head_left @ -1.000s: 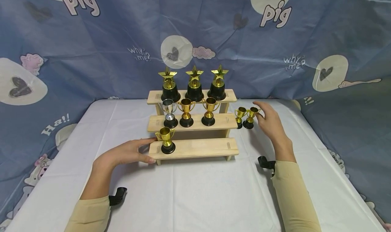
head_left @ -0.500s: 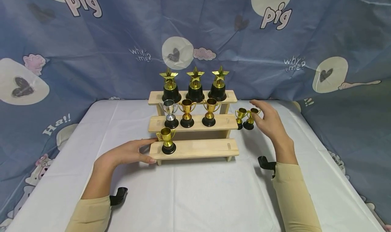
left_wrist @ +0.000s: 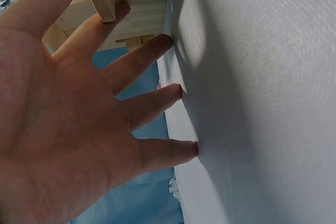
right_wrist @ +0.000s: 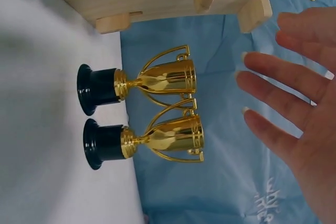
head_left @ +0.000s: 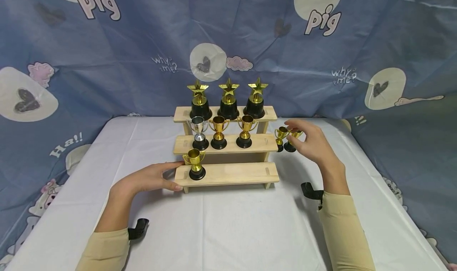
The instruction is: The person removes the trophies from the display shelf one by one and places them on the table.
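A three-step wooden stand (head_left: 235, 173) is in the middle of the head view. My left hand (head_left: 146, 178) rests against the left end of its lowest step, thumb at the front corner and index finger behind. The left wrist view shows those fingers (left_wrist: 144, 106) straight and spread, the lower tips against the white cloth. On that step stands one small gold trophy cup (head_left: 195, 164). My right hand (head_left: 315, 144) hovers beside two more gold trophy cups, the left (right_wrist: 168, 77) and the right (right_wrist: 173, 134), its fingers extended and apart from them in the right wrist view.
On the middle step stand a silver cup (head_left: 199, 133) and two orange-gold cups (head_left: 218, 133). Three star trophies (head_left: 228, 106) line the top step. A blue printed cloth (head_left: 143, 84) hangs behind the white-covered table (head_left: 242, 227).
My right hand has moved left, its fingers coming across in front of the right-hand gold cup in the head view. The left hand and the trophies have stayed in place.
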### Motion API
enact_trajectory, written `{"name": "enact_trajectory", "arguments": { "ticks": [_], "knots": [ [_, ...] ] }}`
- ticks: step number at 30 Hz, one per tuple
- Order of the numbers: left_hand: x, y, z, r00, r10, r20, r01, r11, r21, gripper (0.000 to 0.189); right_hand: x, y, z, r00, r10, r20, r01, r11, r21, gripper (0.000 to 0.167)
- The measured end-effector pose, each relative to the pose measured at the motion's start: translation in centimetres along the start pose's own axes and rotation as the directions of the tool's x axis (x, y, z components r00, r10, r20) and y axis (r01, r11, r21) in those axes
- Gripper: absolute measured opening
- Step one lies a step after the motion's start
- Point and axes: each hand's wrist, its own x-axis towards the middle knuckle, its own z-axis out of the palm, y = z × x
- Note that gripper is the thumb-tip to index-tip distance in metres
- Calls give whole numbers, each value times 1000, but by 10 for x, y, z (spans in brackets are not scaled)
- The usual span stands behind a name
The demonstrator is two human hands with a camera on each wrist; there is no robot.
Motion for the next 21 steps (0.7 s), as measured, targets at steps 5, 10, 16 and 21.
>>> {"name": "enact_trajectory", "arguments": {
  "ticks": [5, 10, 16, 21],
  "knots": [
    [-1, 2, -1, 1000, 3, 2, -3, 1000, 4, 91, -1, -8, 0, 999, 6, 36, -7, 999, 37, 41],
    [-1, 0, -1, 1000, 3, -3, -3, 1000, 11, 91, -2, -18, 0, 998, -4, 59, 1, 999, 50, 41],
    [-1, -2, 0, 1000, 5, -6, -5, 1000, 3, 91, -2, -30, 2, 996, -52, 68, 48, 997, 52, 44],
    [-1, 0, -1, 1000, 14, -3, -14, 1000, 1, 90, -2, -36, 4, 992, -106, 61, 105, 994, 23, 39]
  ]
}}
